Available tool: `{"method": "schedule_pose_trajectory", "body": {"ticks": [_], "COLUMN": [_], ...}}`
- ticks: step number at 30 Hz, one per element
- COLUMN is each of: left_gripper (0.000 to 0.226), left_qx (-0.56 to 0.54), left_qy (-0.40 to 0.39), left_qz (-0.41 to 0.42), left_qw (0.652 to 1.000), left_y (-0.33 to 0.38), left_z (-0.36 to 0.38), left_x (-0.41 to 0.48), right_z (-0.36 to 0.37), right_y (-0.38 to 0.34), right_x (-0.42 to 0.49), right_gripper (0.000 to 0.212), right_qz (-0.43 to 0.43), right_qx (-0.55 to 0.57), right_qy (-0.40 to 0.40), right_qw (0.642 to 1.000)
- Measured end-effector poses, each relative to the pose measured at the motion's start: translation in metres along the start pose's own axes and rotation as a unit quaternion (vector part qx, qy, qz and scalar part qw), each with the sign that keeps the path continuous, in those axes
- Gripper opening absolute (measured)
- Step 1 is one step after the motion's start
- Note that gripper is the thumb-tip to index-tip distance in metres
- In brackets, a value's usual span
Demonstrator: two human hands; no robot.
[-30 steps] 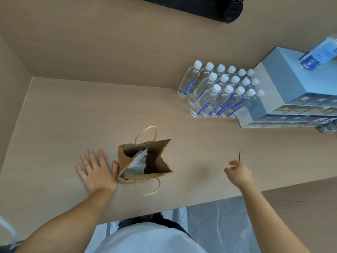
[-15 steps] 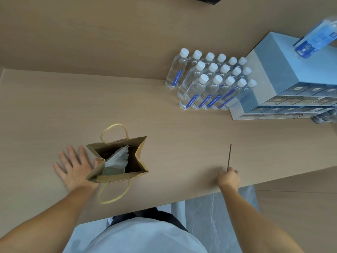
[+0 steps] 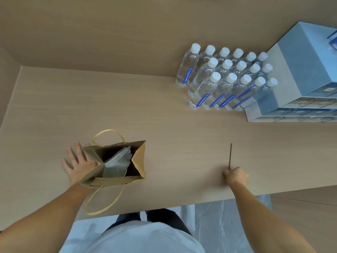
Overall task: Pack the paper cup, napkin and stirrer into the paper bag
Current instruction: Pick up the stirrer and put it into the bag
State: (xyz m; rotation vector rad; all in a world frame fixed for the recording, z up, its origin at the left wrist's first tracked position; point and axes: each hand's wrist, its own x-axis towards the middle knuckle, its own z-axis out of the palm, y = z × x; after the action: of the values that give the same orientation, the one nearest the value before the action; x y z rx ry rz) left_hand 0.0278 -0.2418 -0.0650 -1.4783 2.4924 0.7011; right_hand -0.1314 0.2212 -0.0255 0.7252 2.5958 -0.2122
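A brown paper bag point(image 3: 139, 161) with twine handles stands open on the wooden table. White napkins point(image 3: 119, 157) stick up inside it, above a pale rounded shape that may be the paper cup point(image 3: 114, 174). My left hand point(image 3: 77, 164) lies flat on the table with fingers spread, pressed against the bag's left side. Well to the right, near the table's front edge, my right hand point(image 3: 236, 176) is closed around the near end of a thin dark stirrer point(image 3: 230, 155), which points away from me.
Several clear water bottles point(image 3: 221, 79) with white caps stand in rows at the back right. Stacked pale blue boxes point(image 3: 299, 83) sit beside them at the right edge. A wooden wall point(image 3: 109, 33) closes off the back; the table's front edge point(image 3: 200, 202) runs just below my hands.
My right hand has closed on the stirrer's near end, first drawing back toward the front edge. The left hand stays flat against the bag. The camera has shifted.
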Motion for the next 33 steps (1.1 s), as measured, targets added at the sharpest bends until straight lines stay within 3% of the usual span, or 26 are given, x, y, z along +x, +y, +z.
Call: {"method": "schedule_pose_trajectory", "body": {"ticks": [4,7,12,15,18,21,26,30,33], "left_gripper": [0.072,0.065,0.065,0.069,0.072,0.085,0.072,0.073,0.074], "left_qx": [0.021,0.043,0.132,0.232,0.237,0.208,0.194,0.188,0.183], "left_qy": [-0.001,0.008,-0.021,-0.046,-0.071,-0.061,-0.073,-0.075,-0.075], "left_qz": [0.0,0.017,0.071,0.081,0.077,0.088,0.097,0.109,0.115], "left_qw": [1.0,0.999,0.988,0.968,0.966,0.972,0.973,0.973,0.973], "left_y": [0.001,-0.001,-0.012,-0.022,-0.02,-0.017,-0.014,-0.012,-0.012], "left_z": [-0.001,0.001,0.005,0.01,0.005,0.001,-0.008,-0.014,-0.016], "left_x": [0.001,-0.001,0.004,0.009,0.01,0.007,0.001,-0.001,-0.002], "right_z": [0.003,0.011,0.012,-0.004,-0.038,-0.086,-0.162,-0.19,-0.182], "right_y": [-0.019,-0.034,-0.067,-0.089,-0.098,-0.099,-0.118,-0.138,-0.16], "right_x": [-0.016,-0.039,-0.099,-0.148,-0.191,-0.23,-0.296,-0.333,-0.342], "right_gripper": [0.025,0.025,0.013,0.011,0.019,0.02,0.005,0.01,0.017], "right_qz": [-0.072,-0.105,-0.235,-0.286,-0.31,-0.349,-0.497,-0.651,-0.695], "right_qx": [-0.108,-0.092,0.038,0.174,0.293,0.378,0.453,0.337,0.237], "right_qy": [-0.055,-0.055,-0.113,-0.191,-0.224,-0.194,-0.077,0.069,0.069], "right_qw": [0.99,0.989,0.965,0.923,0.876,0.836,0.736,0.677,0.675]}}
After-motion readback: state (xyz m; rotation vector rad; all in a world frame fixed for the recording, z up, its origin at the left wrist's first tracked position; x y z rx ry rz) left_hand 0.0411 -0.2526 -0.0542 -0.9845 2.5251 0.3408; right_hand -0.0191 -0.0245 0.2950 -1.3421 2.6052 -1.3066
